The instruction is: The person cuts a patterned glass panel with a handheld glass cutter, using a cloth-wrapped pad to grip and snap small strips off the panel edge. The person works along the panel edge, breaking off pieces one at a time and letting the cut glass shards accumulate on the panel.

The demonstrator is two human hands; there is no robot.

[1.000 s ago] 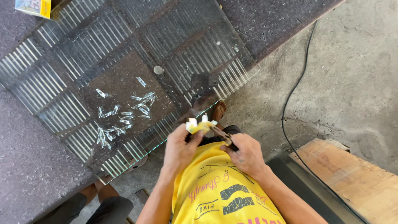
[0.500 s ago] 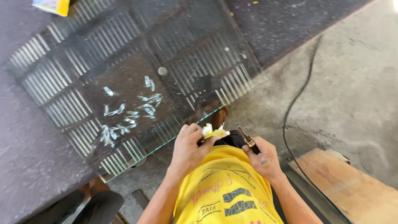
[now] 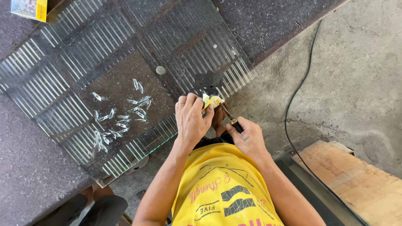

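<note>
The left hand [image 3: 191,119] pinches a small yellow-and-white piece [image 3: 211,101] at the edge of the ribbed glass sheet [image 3: 83,54]. The right hand [image 3: 247,136] grips a slim dark-handled tool [image 3: 229,115], tip at the piece. Trimming seems underway; steadiness matters. Glass slivers [image 3: 119,115] lie scattered left, and a black cable [image 3: 299,90] crosses the concrete floor [image 3: 356,75].
</note>
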